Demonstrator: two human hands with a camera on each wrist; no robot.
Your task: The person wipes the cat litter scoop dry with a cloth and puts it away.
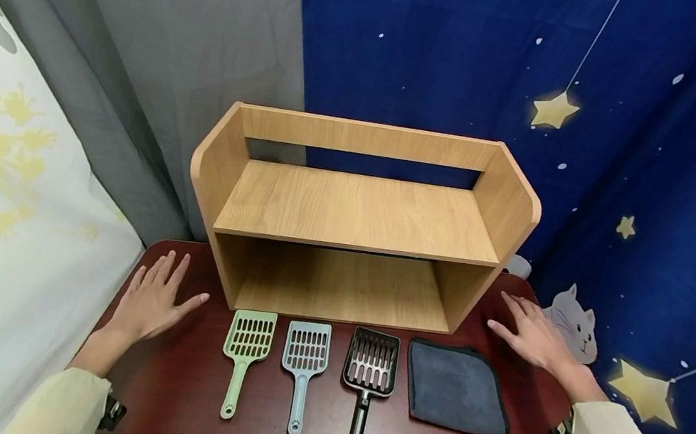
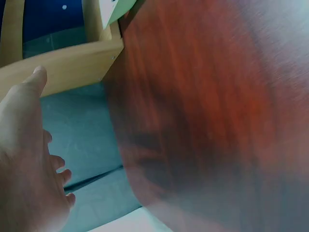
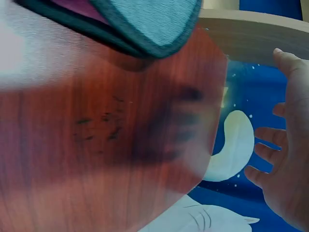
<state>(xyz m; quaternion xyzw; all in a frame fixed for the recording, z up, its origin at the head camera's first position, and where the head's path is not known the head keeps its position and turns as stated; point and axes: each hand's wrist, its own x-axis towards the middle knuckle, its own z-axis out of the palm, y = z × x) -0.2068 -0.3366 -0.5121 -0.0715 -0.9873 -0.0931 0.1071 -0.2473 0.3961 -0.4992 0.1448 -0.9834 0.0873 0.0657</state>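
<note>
My left hand point(image 1: 153, 301) is spread with straight fingers over the table's left side, holding nothing. On the right, my right hand point(image 1: 535, 331) is likewise spread and holds nothing, just beyond a folded grey-blue cloth point(image 1: 457, 388). Between the hands lie a green litter scoop point(image 1: 250, 338), a blue litter scoop point(image 1: 305, 350) and a black litter scoop point(image 1: 371, 363), side by side with handles toward me. In the right wrist view the cloth point(image 3: 154, 21) shows its dark edging. Part of the green scoop point(image 2: 116, 9) appears in the left wrist view.
A two-tier wooden shelf point(image 1: 358, 211) stands at the back of the dark red table point(image 1: 173, 397), behind the scoops. Grey and blue star-patterned curtains point(image 1: 437, 55) hang behind it. White patterned fabric point(image 1: 16, 244) lies to the left. Small dark specks point(image 3: 108, 118) mark the tabletop near the right hand.
</note>
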